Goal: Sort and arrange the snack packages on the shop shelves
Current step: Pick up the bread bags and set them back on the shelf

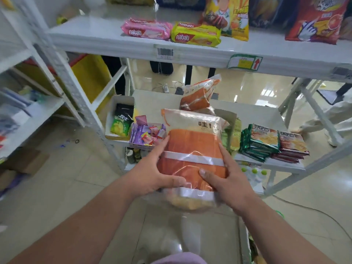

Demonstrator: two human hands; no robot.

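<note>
my left hand (152, 174) and right hand (231, 180) clamp the big orange snack bag (192, 149) by its sides, level before the lower shelf (266, 115), steadying it for placing.

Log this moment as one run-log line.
stage: holding | left hand and right hand: gripping orange snack bag | location: in front of lower shelf | placed: not yet

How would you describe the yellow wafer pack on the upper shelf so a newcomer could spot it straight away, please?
Start at the white upper shelf running across the top. Two flat Nabati packs lie side by side near its front edge. The yellow Nabati pack is the right one, between the pink Nabati pack and an upright yellow cartoon bag.
</note>
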